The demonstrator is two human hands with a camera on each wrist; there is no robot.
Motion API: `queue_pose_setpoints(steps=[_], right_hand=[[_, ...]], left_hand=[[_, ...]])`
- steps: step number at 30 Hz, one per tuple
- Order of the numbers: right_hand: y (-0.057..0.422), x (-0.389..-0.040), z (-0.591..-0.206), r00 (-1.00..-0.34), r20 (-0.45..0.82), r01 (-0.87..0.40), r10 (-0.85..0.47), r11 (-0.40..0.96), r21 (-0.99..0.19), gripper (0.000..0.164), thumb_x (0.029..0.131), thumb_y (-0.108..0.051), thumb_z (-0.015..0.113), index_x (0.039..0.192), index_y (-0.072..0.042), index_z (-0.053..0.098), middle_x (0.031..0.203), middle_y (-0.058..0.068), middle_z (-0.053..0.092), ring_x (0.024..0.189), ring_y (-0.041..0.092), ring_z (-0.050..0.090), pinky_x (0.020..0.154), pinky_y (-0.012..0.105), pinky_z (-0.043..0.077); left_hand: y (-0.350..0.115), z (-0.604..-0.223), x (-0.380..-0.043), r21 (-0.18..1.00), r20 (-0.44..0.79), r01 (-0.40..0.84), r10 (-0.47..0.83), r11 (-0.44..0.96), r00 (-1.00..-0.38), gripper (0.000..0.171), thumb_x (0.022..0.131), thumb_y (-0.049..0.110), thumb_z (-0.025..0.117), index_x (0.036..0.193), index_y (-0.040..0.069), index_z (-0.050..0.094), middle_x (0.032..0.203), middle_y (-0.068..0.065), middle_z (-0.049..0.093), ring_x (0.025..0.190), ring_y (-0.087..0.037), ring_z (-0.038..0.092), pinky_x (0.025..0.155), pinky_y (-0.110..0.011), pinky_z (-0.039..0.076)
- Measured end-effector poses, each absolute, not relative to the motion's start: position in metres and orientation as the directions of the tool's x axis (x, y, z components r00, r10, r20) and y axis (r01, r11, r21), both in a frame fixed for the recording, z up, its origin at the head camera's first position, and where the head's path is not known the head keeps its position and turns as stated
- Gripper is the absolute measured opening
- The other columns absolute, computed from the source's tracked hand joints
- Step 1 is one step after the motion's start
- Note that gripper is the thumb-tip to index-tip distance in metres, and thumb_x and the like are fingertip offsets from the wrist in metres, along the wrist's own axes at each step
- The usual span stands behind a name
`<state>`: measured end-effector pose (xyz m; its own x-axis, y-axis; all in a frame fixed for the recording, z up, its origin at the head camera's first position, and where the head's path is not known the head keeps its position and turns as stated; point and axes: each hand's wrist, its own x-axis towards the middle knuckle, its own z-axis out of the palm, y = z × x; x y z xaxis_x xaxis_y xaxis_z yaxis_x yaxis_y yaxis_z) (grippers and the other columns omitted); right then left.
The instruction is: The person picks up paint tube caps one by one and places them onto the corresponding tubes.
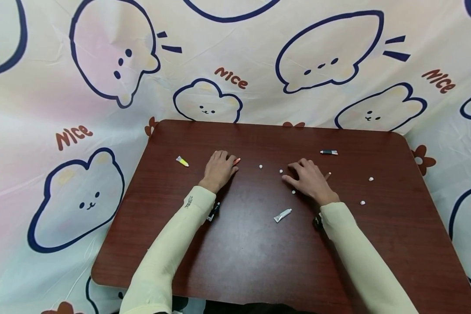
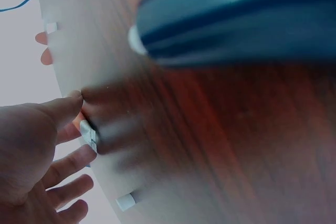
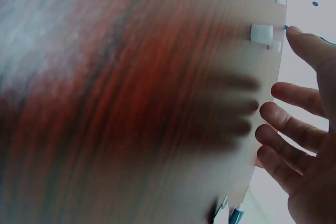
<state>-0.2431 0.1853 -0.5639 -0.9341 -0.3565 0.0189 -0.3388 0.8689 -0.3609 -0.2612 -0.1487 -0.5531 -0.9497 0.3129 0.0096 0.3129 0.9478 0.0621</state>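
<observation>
My left hand (image 1: 219,170) holds a small orange paint tube (image 1: 237,162) between thumb and fingers, low over the brown table. In the left wrist view the tube's silver end (image 2: 89,135) shows by the fingertips. Spread fingers mark my right hand (image 1: 309,179), which holds nothing. Close by its thumb are two small white caps, one ahead (image 1: 281,171) and one nearer me (image 1: 293,192). A thin pale tip (image 1: 328,175) pokes out at its right side, the rest hidden by the hand. Large in the left wrist view is a dark blue tube (image 2: 236,24) with a white tip.
A yellow tube (image 1: 182,161) lies at the left, a dark green tube (image 1: 329,152) at the back right, a silver-white tube (image 1: 282,215) in the middle. More white caps sit right (image 1: 370,179) and centre (image 1: 261,166). A patterned cloth (image 1: 259,52) hangs behind the table (image 1: 251,270).
</observation>
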Motion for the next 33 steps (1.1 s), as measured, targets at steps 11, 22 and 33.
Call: queue_pose_setpoints(steps=[11, 22, 33], right_hand=[[0.178, -0.249, -0.564, -0.926, 0.005, -0.354, -0.377, 0.864, -0.358, 0.056, 0.104, -0.044, 0.074, 0.141, -0.002, 0.068, 0.133, 0.024, 0.064, 0.118, 0.044, 0.06, 0.108, 0.063, 0.048], [0.17, -0.252, -0.565, -0.931, 0.032, -0.35, -0.364, 0.862, -0.368, 0.047, 0.104, -0.036, 0.076, 0.131, 0.001, 0.072, 0.123, 0.024, 0.067, 0.111, 0.044, 0.062, 0.103, 0.063, 0.05], [0.162, -0.255, -0.568, -0.923, 0.047, -0.371, -0.381, 0.852, -0.369, 0.037, 0.103, -0.031, 0.078, 0.125, -0.001, 0.074, 0.114, 0.019, 0.07, 0.104, 0.038, 0.066, 0.096, 0.057, 0.055]], left_hand=[[-0.147, -0.553, -0.263, 0.025, 0.044, 0.33, 0.329, 0.944, -0.943, 0.036, 0.112, 0.036, 0.062, 0.134, 0.008, 0.067, 0.129, -0.018, 0.066, 0.136, -0.038, 0.058, 0.133, -0.05, 0.031], [-0.145, -0.554, -0.265, 0.043, 0.086, 0.339, 0.334, 0.94, -0.939, 0.032, 0.111, 0.03, 0.065, 0.132, 0.006, 0.068, 0.123, -0.017, 0.069, 0.119, -0.036, 0.061, 0.103, -0.048, 0.053], [-0.145, -0.559, -0.263, 0.038, 0.144, 0.349, 0.34, 0.936, -0.929, 0.025, 0.11, 0.026, 0.066, 0.123, 0.005, 0.07, 0.117, -0.017, 0.072, 0.113, -0.036, 0.063, 0.096, -0.047, 0.054]])
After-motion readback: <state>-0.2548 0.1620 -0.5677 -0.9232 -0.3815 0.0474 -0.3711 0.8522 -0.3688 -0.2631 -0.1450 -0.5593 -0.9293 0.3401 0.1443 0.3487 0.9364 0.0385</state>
